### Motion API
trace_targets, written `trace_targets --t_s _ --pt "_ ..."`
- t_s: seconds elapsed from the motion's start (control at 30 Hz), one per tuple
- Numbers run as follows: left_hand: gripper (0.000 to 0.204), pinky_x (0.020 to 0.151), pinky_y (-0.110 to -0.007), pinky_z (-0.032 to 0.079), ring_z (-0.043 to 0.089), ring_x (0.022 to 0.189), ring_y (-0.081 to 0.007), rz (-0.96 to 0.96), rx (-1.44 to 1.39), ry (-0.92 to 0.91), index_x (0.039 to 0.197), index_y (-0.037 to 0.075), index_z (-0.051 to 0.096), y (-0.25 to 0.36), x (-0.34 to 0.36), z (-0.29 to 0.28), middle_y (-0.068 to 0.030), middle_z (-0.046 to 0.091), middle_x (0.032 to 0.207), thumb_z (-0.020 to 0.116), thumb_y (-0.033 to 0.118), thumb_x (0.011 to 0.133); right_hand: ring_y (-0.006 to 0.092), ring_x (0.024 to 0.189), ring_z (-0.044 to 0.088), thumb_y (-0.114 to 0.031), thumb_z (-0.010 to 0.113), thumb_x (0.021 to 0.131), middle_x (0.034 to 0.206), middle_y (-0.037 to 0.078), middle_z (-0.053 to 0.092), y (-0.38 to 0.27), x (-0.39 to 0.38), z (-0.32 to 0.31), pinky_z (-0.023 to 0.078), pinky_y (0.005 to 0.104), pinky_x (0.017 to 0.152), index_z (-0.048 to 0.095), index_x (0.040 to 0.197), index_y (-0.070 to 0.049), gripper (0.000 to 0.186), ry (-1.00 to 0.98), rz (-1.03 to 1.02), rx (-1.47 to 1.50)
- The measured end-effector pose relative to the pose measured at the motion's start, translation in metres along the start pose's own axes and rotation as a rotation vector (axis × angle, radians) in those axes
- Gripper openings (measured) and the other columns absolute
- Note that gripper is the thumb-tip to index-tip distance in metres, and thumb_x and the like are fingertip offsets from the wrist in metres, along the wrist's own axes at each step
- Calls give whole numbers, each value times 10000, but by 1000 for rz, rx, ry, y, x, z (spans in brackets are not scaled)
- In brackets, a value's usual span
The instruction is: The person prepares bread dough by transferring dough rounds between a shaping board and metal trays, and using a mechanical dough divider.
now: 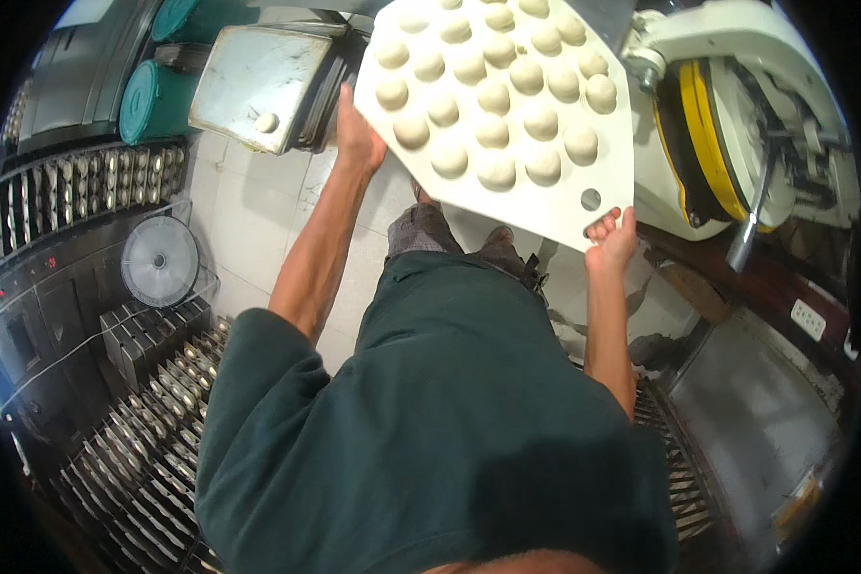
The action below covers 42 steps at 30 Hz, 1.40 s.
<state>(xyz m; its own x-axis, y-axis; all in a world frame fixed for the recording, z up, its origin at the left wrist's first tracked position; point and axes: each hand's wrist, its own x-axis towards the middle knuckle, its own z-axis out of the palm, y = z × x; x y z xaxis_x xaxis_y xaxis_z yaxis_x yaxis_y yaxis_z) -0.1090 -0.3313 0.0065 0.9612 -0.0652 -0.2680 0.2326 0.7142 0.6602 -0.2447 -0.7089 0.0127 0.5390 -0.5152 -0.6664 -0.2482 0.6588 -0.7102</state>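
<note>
A white board (569, 206) with a cut hole near its lower right corner carries several rows of round, pale dough balls (542, 163). My left hand (362, 134) grips the board's left edge, its fingers mostly tucked behind it. At the lower right corner, beside the hole, my right hand (614, 244) holds the edge with fingers curled over it. The board is level with the top of the view and its far edge runs out of the picture.
A white machine with a yellow-black ring (700, 143) stands right. Left are stacked metal trays (249, 72), teal lidded bins (142, 105), a round fan (160, 258) and racks of small dough pieces (148, 421). A grey panel (746, 402) lies lower right. Tiled floor (258, 210) shows underfoot.
</note>
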Motion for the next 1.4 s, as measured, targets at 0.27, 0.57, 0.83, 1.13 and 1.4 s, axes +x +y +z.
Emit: trace_targets --t_s 0.27,0.57,0.83,1.13,1.4 --pt "653 999 -414 504 578 1183 -251 -131 127 34 1449 -10 385 32 81 -9 -181 543 1371 239 515 1088 149 685 516 -311 462 1073 754 1 521 67 12 124 466 321 647 552 989 -53 286 -216 53 -326" --pt "303 625 -292 555 589 760 -141 -111 104 327 1186 18 541 44 64 -36 -79 602 1004 514 288 1053 276 1063 667 -328 612 988 1162 150 693 -13 74 262 493 389 967 592 1296 22 466 -226 -920 -1170" --pt "260 487 -257 468 557 594 -113 145 213 750 1143 -12 573 85 135 -70 -40 607 788 641 171 971 290 1088 650 -335 649 957 1260 246 632 -29 128 369 482 390 973 465 1413 99 655 -305 -754 -1317" --pt "524 643 -292 531 633 762 -153 329 503 842 1379 -52 410 192 242 -133 -124 677 1007 647 82 931 270 1063 654 -211 637 957 1197 176 679 -19 91 431 521 383 904 532 1383 41 506 -765 -787 -1330" --pt "401 681 -308 535 660 839 -161 368 486 847 1297 -39 539 230 304 -152 -128 694 1020 651 96 937 418 1470 278 -388 605 949 1525 282 385 46 90 638 200 510 1219 371 1469 84 740 -1267 -1515 -1459"
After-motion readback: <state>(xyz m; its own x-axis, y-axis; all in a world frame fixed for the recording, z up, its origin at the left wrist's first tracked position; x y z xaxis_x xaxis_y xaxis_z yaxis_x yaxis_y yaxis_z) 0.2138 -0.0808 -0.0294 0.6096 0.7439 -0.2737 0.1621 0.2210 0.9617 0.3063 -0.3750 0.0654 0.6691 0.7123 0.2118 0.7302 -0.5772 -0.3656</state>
